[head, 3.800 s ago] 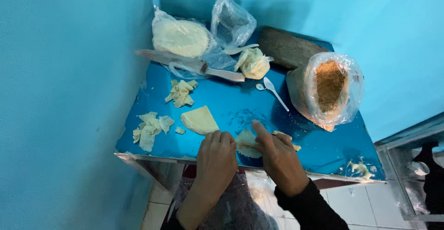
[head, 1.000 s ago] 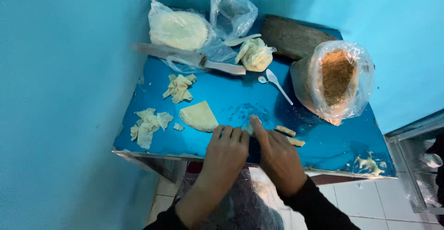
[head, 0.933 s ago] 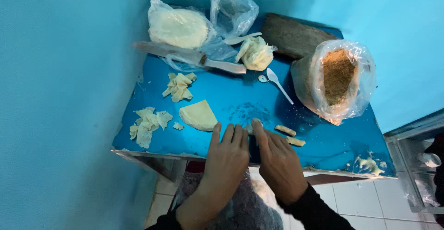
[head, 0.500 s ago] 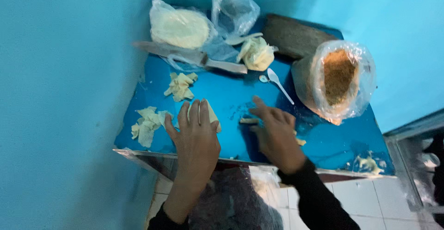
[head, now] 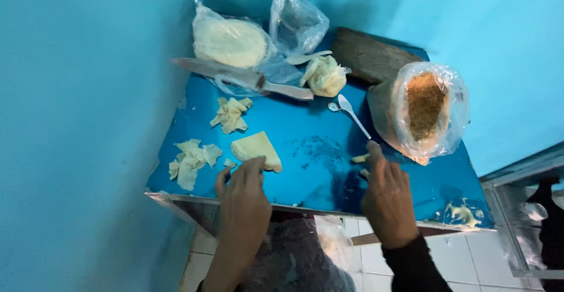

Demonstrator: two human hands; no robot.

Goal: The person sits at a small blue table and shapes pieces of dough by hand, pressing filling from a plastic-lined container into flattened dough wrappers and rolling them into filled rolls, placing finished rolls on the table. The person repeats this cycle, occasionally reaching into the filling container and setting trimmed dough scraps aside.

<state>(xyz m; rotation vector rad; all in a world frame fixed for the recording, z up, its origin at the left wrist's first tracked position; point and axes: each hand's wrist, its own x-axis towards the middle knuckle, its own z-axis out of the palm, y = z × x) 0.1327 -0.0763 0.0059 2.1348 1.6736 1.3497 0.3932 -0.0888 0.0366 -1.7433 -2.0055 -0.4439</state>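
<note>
Two hands of mine are over the near edge of the blue table (head: 317,151), well apart from each other. Farthest left lie torn pale dough scraps (head: 191,160), and a second small heap of scraps (head: 231,114) sits behind them. My left hand (head: 244,195) comes next, fingers spread loosely and holding nothing; its fingertips (head: 255,164) touch the near edge of the folded dough wedge (head: 255,148), which lies flat just beyond them. Behind that, a long knife (head: 247,77) rests across the table in front of a plastic bag with a round pale dough disc (head: 230,42), and a crumpled dough lump (head: 326,76) sits beside the knife's handle. A white plastic spoon (head: 351,113) lies further right. My right hand (head: 388,195) is flat and open, empty as far as I can see, its fingertips just beside a small rolled dough piece (head: 359,158). Close beyond it stands an open bag of brown crumbs (head: 426,107), with a dark wooden block (head: 370,57) behind
</note>
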